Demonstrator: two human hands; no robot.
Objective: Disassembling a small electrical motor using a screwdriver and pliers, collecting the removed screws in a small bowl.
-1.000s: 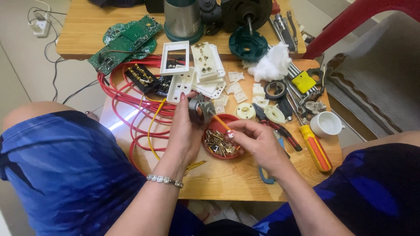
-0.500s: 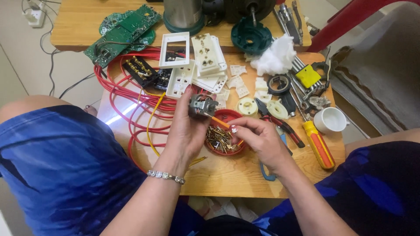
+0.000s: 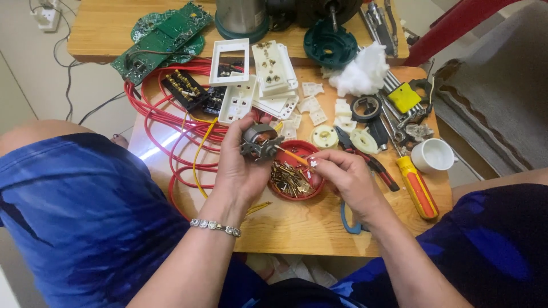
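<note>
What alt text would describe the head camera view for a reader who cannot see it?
The left hand holds a small motor while the right hand pokes it with an orange tool, above a red dish of brass parts. Red wires and a screwdriver lie on the wooden table.

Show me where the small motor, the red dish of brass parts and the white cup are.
small motor (image 3: 260, 141), head view, on its copper winding, held in the left hand.
red dish (image 3: 304, 148), head view, on its far rim.
white cup (image 3: 432, 155), head view, on its inside bottom.
</note>
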